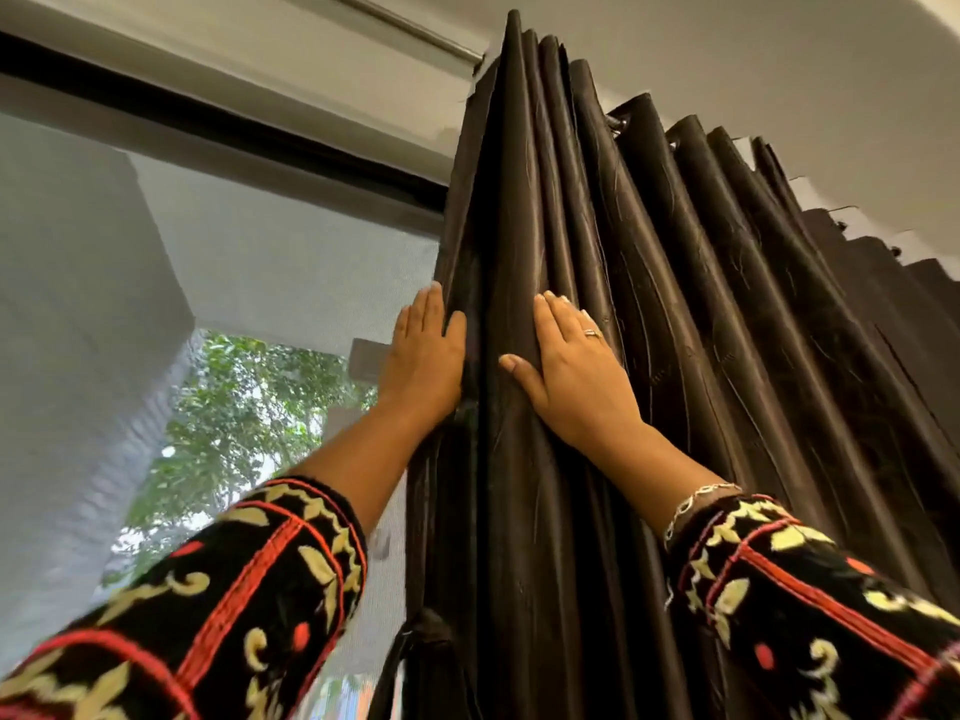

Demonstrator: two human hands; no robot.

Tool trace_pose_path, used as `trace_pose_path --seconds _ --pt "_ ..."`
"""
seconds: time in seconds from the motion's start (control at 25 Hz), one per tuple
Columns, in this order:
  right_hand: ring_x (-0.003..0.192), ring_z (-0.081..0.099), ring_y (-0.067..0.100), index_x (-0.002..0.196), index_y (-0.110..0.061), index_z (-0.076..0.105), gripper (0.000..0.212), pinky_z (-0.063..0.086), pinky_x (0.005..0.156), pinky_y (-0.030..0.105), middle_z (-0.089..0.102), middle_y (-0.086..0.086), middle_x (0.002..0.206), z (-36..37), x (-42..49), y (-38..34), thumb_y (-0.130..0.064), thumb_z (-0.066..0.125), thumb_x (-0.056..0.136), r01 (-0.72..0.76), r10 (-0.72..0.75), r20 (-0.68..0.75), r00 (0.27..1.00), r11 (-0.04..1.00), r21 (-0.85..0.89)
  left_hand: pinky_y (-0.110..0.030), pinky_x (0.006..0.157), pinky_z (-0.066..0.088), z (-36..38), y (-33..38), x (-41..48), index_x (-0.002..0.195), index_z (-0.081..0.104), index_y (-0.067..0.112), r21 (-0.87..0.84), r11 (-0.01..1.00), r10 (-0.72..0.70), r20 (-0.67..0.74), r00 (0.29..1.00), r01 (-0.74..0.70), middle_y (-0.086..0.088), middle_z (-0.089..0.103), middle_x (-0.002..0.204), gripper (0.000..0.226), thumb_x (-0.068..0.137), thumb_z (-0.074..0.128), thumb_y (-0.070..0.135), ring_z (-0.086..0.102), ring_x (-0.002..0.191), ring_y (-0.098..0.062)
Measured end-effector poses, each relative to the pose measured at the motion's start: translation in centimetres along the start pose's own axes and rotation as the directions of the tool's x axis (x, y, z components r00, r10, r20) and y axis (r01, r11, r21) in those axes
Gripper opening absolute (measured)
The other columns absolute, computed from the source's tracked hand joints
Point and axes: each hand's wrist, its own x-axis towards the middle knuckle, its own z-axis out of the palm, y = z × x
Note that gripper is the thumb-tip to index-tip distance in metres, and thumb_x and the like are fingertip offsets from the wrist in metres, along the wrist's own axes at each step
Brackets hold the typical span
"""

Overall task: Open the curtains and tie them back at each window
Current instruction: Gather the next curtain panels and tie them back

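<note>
A dark brown eyelet curtain [675,314] hangs bunched in deep folds at the right side of the window [234,283]. My left hand [423,356] lies flat with straight fingers against the curtain's left edge. My right hand [566,366], wearing a ring, presses flat on the front folds just to the right. Both arms reach up in embroidered black sleeves. A dark knot or tie [426,636] shows low on the curtain's left edge; what it is I cannot tell.
A grey mesh roller blind [171,210] covers the upper pane, its tube [415,33] near the ceiling. Green trees [234,423] show through the lower glass. The white ceiling [779,70] runs above the curtain's top.
</note>
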Motion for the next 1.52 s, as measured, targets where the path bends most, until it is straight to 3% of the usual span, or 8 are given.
trace_pose_path --seconds 0.2,0.44,0.6,0.76,1.0,1.24,1.4,1.52 --pt "0.143 0.013 0.025 0.146 -0.005 0.015 0.070 0.007 0.115 0.030 0.018 0.014 0.154 1.3 2.2 -1.7 -0.049 0.033 0.095 -0.097 0.109 -0.057 0.992 0.979 0.181 -0.040 0.116 0.002 -1.8 -8.0 1.8 0.145 0.007 -0.001 0.275 0.957 0.123 -0.083 0.989 -0.096 -0.019 -0.007 0.155 0.052 0.098 0.027 0.001 -0.002 0.144 -0.033" --pt "0.144 0.006 0.023 0.148 -0.008 0.009 0.074 0.001 0.116 0.031 0.008 0.011 0.156 3.8 4.7 -8.2 -0.054 0.029 0.094 -0.196 0.201 0.001 0.980 0.951 0.240 -0.041 0.116 0.005 -7.7 -21.2 2.8 0.144 0.002 -0.007 0.606 0.774 0.251 -0.022 0.968 -0.187 -0.024 -0.009 0.153 0.053 0.096 0.026 0.000 0.001 0.143 -0.034" --pt "0.144 0.007 0.024 0.148 -0.007 0.010 0.074 0.005 0.116 0.033 0.008 0.013 0.156 4.1 7.4 -15.1 -0.053 0.032 0.093 -0.231 0.243 -0.003 0.970 0.926 0.297 -0.045 0.115 0.005 -13.6 -31.3 1.6 0.140 0.008 -0.014 0.633 0.767 0.172 -0.043 0.984 -0.106 -0.030 -0.002 0.151 0.049 0.094 0.025 -0.006 0.007 0.142 -0.039" --pt "0.144 0.004 0.024 0.148 -0.009 0.008 0.074 0.005 0.116 0.034 0.006 0.012 0.156 3.8 10.6 -23.5 -0.054 0.031 0.093 -0.273 0.293 0.007 0.956 0.883 0.382 -0.063 0.095 0.036 -18.9 -41.8 -0.4 0.118 0.038 -0.031 0.607 0.790 0.215 -0.152 0.965 -0.081 -0.048 0.034 0.128 0.048 0.080 0.022 -0.007 0.043 0.115 -0.060" --pt "0.144 0.003 0.024 0.148 -0.010 0.008 0.075 0.005 0.117 0.035 0.005 0.012 0.156 2.8 16.2 -36.3 -0.055 0.031 0.093 -0.284 0.305 0.023 0.952 0.854 0.436 -0.046 0.115 0.012 -26.9 -57.4 -1.6 0.138 0.010 -0.016 0.696 0.717 0.102 -0.066 0.993 -0.027 -0.031 0.004 0.150 0.051 0.092 0.030 -0.009 0.014 0.141 -0.040" --pt "0.144 0.002 0.025 0.148 -0.010 0.007 0.074 0.004 0.117 0.035 0.003 0.013 0.156 1.4 19.5 -45.8 -0.054 0.030 0.093 -0.237 0.226 0.078 0.971 0.863 0.447 -0.064 0.094 0.040 -33.5 -67.7 -4.6 0.120 0.036 -0.029 0.669 0.737 -0.092 -0.039 0.995 0.095 -0.048 0.032 0.130 0.057 0.067 0.058 -0.027 0.043 0.114 -0.062" --pt "0.144 0.007 0.025 0.148 -0.009 0.012 0.072 0.007 0.116 0.035 0.009 0.015 0.156 0.4 20.4 -48.4 -0.052 0.034 0.094 -0.226 0.232 0.046 0.972 0.855 0.468 -0.045 0.110 0.027 -35.0 -64.3 -5.8 0.145 0.009 0.000 0.461 0.881 -0.102 -0.033 0.994 0.106 -0.026 0.006 0.152 0.073 0.083 0.046 -0.009 0.029 0.134 -0.044" --pt "0.144 0.009 0.025 0.147 -0.009 0.014 0.072 0.009 0.115 0.036 0.013 0.014 0.155 -0.5 19.7 -48.6 -0.052 0.035 0.093 -0.238 0.250 0.044 0.967 0.834 0.497 -0.037 0.100 0.038 -34.4 -59.9 -7.3 0.148 -0.001 0.019 0.100 0.969 -0.224 -0.051 0.973 0.228 -0.024 0.026 0.149 0.094 0.076 0.050 -0.012 0.043 0.126 -0.036"
